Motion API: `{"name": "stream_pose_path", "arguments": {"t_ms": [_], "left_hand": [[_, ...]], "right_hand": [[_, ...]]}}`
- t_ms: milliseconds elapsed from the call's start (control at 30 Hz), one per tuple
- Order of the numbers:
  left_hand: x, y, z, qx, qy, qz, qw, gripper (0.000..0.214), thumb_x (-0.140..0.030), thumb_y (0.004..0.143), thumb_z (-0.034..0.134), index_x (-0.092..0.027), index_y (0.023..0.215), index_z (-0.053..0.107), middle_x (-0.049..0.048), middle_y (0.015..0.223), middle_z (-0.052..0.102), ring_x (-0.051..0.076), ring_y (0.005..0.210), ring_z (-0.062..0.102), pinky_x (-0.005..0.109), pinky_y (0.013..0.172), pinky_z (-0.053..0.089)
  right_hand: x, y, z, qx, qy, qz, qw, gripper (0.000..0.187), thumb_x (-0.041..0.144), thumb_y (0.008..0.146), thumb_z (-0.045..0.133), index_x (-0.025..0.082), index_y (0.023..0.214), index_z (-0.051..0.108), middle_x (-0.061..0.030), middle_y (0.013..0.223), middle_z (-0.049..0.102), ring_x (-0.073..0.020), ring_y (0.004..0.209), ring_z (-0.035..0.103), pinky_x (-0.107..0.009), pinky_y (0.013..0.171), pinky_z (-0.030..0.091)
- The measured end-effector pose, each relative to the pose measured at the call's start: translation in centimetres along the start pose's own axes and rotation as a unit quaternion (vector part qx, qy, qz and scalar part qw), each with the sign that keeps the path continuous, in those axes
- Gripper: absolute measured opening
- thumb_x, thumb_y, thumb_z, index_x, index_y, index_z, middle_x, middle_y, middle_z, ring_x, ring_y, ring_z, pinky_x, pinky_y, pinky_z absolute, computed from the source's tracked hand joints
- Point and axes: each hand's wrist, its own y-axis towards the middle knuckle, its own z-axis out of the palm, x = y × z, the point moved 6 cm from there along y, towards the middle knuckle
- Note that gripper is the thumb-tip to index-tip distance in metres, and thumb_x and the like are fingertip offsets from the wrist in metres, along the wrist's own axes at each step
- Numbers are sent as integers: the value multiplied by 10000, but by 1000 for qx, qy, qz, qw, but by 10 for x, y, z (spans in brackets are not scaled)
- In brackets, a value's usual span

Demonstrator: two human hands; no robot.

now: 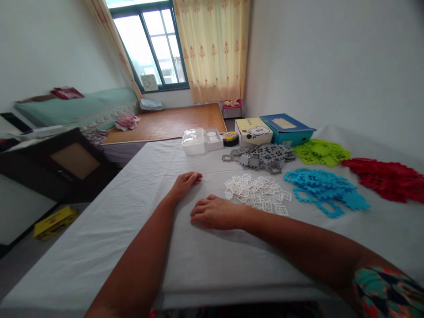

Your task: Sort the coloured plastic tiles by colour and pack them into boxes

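A person's left hand [189, 182] rests loosely curled on a white cloth [132, 207] — whether it encloses anything cannot be told — while the right hand [215, 213] lies palm down, fingers relaxed, gripping nothing visible. White lattice pieces [253, 191] sit just beyond the right wrist, with gray pieces [265, 154], blue pieces [326, 185], lime pieces [319, 152] and red pieces [391, 179] heaped nearby, apparently grouped by color to keep each kind distinct.

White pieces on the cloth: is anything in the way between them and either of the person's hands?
Nothing visible is. From the left hand, only the cloth runs across to the white pieces. The right hand lies close by the pile's near left side, with no object between.
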Motion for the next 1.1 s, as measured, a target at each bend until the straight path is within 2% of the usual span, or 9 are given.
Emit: {"name": "stream_pose_path", "arguments": {"t_ms": [167,300,400,533,700,800,900,1033,1100], "left_hand": [[1,0,1,9,5,-4,1000,510,-608,767,600,-137,930,706,94,963,721,199,876,664,350,849,528],[5,2,0,12,6,-7,1000,516,-610,770,593,-138,948,703,96,987,720,197,888,664,357,867,525],[8,4,0,13,7,-9,1000,524,-618,764,594,-141,952,701,99,996,719,201,891,666,364,870,526],[10,8,-1,17,13,-6,1000,536,-625,761,591,-140,958,702,103,1000,720,208,897,668,379,878,525],[8,7,-1,13,26,-2,1000,553,-635,758,582,-134,953,707,106,983,726,210,885,671,388,877,524],[6,6,-1,12,27,-4,1000,559,-640,751,583,-134,953,704,106,983,726,213,892,671,388,876,527],[5,6,-1,9,32,-5,999,553,-640,747,583,-139,951,701,102,985,728,214,897,673,384,876,530],[4,6,-1,12,52,-6,999,546,-636,752,573,-146,956,701,97,977,733,215,893,678,380,870,534],[3,6,-1,12,64,-6,998,542,-635,758,566,-151,959,703,95,969,736,215,884,681,378,861,537]], "right_hand": [[-33,-16,-15,38,-90,120,988,116,204,881,547,172,849,654,-60,860,682,-218,917,552,-330,744,380],[-78,-46,-52,41,-92,234,967,159,182,874,523,180,871,682,-85,942,697,-237,947,576,-309,709,391],[-118,-89,-66,52,-61,336,938,274,113,862,485,203,1036,677,-84,1057,691,-214,917,612,-285,697,413],[-151,-159,-47,95,-46,427,898,449,13,778,512,196,1169,634,-110,1114,674,-225,960,624,-283,755,443],[-142,-184,-12,46,-40,413,909,384,-6,783,469,149,1075,664,-153,1069,663,-245,1003,610,-332,858,457],[-127,-181,-15,-48,11,359,932,436,33,798,484,164,1193,616,-135,1187,629,-218,1104,577,-346,964,431],[-118,-202,-30,-104,22,349,931,516,105,797,522,191,1306,546,-117,1291,583,-222,1189,534,-384,1024,403],[-109,-241,-24,-45,6,398,916,561,138,731,601,160,1291,566,-157,1297,581,-283,1187,541,-443,1032,395],[-101,-243,-11,-25,8,402,915,562,98,704,605,151,1263,585,-165,1269,600,-291,1178,547,-459,1043,379]]}}
